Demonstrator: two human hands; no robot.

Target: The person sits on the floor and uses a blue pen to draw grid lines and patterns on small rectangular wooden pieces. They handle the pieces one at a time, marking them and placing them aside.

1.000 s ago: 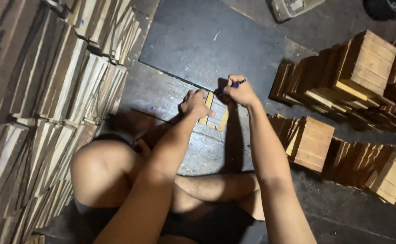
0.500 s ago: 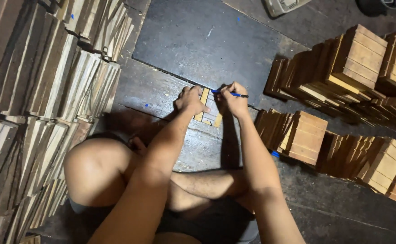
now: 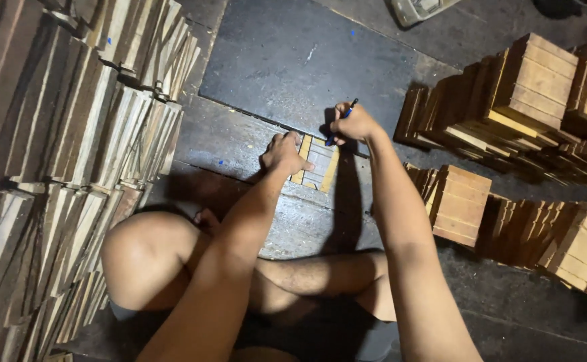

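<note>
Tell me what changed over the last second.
The right hand lifted its blue pen from lying across the small wooden tile to upright at the tile's far right corner, uncovering more of it. The left hand stayed pressed on the tile's left edge.

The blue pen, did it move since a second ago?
Yes. The blue pen in the right hand has swung upright and shifted toward the far right corner of the small slatted wooden panel, which the left hand holds flat.

wood panel (image 3: pixel 317 163) on floor (image 3: pixel 293 60), stacks (image 3: pixel 72 134) left
</note>
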